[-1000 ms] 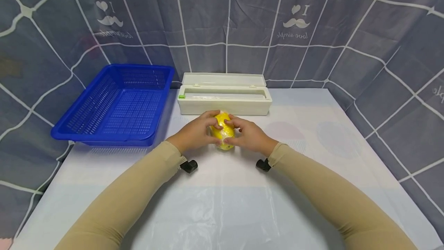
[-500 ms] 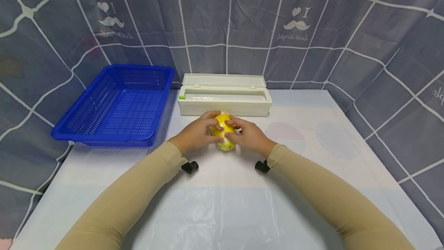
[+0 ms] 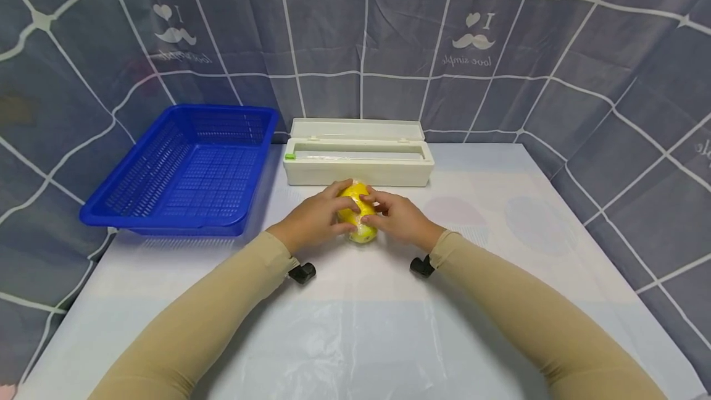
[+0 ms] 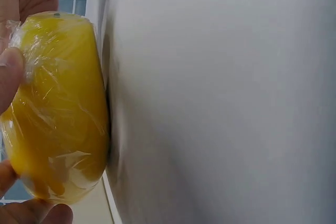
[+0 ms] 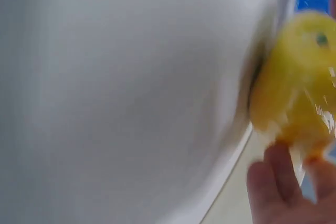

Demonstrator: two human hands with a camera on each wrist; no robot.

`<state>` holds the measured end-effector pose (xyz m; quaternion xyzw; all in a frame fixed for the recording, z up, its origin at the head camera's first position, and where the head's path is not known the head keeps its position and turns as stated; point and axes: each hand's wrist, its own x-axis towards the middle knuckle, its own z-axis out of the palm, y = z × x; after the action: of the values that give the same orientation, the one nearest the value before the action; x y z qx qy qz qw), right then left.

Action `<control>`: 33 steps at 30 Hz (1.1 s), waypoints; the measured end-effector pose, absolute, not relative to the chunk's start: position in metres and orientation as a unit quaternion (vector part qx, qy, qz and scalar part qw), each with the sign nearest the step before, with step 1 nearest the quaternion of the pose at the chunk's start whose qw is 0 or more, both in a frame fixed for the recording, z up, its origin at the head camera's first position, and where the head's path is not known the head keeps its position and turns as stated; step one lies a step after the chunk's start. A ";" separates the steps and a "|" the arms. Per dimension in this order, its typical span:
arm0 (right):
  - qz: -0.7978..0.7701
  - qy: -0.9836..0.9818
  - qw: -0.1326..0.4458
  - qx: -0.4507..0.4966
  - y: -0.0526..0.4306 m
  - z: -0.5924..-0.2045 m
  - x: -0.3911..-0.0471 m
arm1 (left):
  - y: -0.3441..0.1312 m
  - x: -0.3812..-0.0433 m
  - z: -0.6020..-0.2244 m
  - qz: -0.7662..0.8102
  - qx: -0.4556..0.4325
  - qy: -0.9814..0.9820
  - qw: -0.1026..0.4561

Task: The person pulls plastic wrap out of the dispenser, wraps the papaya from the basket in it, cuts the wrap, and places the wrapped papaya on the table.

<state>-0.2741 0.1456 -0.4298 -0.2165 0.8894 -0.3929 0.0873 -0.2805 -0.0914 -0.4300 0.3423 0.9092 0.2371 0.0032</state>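
A yellow fruit (image 3: 363, 234), wrapped in clear, wrinkled film, sits on the table in front of the person; its kind is hard to make out. The left hand (image 3: 312, 218) holds it from the left, fingers curved over its top and far side. From the right, the right hand (image 3: 404, 218) grips it with bent fingers and thumb. Up close in the left wrist view, creased film covers the fruit (image 4: 65, 98), with fingertips at its ends. The right wrist view is blurred, but shows a small dark green spot at one end of the fruit (image 5: 299, 82).
Just behind the hands stands a white cling film box (image 3: 358, 173), lid raised, with a green slider at its left end. A blue plastic basket (image 3: 244, 218) stands at the left. A grey, white-lined curtain (image 3: 328, 29) hangs behind the white-covered table (image 3: 355, 338).
The right thumb has moved up along the fruit from its near end. The left hand has shifted slightly, its thumb drawn a little left. The fruit stays in about the same place.
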 end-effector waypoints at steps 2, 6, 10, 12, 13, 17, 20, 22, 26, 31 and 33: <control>-0.396 0.885 0.104 -0.222 0.149 -0.430 -0.276 | -0.092 -0.281 -0.428 0.236 0.347 0.908 -0.001; -0.400 0.884 0.113 -0.216 0.153 -0.429 -0.276 | -0.089 -0.280 -0.425 0.238 0.356 0.904 0.002; -0.401 0.886 0.101 -0.210 0.151 -0.429 -0.273 | -0.086 -0.281 -0.425 0.233 0.355 0.905 0.000; -0.400 0.888 0.094 -0.208 0.150 -0.429 -0.271 | -0.086 -0.281 -0.425 0.233 0.353 0.906 -0.002; -0.400 0.888 0.092 -0.207 0.149 -0.429 -0.271 | -0.086 -0.282 -0.425 0.235 0.351 0.907 -0.001; -0.393 0.892 0.087 -0.204 0.148 -0.430 -0.269 | -0.086 -0.282 -0.427 0.243 0.349 0.905 0.001; -0.386 0.896 0.089 -0.202 0.148 -0.431 -0.270 | -0.087 -0.281 -0.428 0.249 0.351 0.903 0.000; -0.384 0.897 0.091 -0.199 0.148 -0.431 -0.270 | -0.088 -0.281 -0.428 0.253 0.351 0.902 -0.001; -0.385 0.897 0.093 -0.197 0.147 -0.430 -0.269 | -0.088 -0.281 -0.429 0.257 0.346 0.902 0.004; -0.384 0.898 0.095 -0.195 0.146 -0.429 -0.267 | -0.089 -0.281 -0.429 0.259 0.342 0.903 0.006; -0.382 0.899 0.095 -0.194 0.146 -0.429 -0.266 | -0.089 -0.281 -0.428 0.260 0.340 0.904 0.008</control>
<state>-0.2665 0.1457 -0.4289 -0.1941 0.8987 -0.3816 0.0953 -0.2807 -0.0889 -0.4283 0.3404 0.9036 0.2599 0.0081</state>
